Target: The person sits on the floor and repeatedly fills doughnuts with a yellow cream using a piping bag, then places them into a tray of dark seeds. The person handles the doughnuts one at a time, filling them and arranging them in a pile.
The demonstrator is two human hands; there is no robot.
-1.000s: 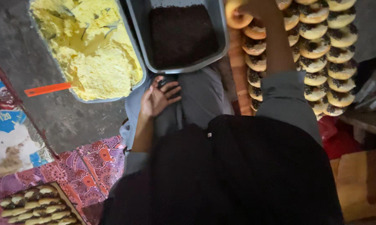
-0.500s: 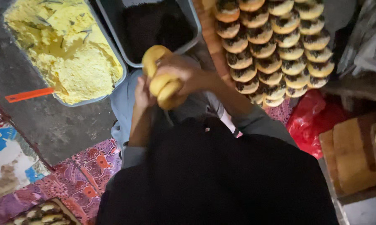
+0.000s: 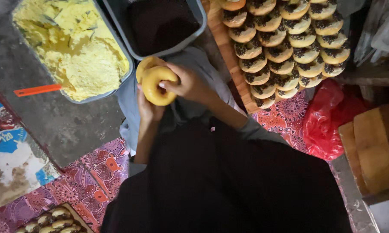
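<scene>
since half a second ago both hands have dropped slightly toward the lap, the plain doughnut now turned hole-up. nearest, the left hand cups it from beneath at six o'clock, fingers curled, likely as support; the right hand pinches its rim from three o'clock, thumb on top. its surface looks smooth, pale golden. beyond, at eleven o'clock, a grey tub of crumbly yellow topping; at twelve, a tub of dark crumbs; at two o'clock, finished doughnuts overlapped on a wooden board.
</scene>
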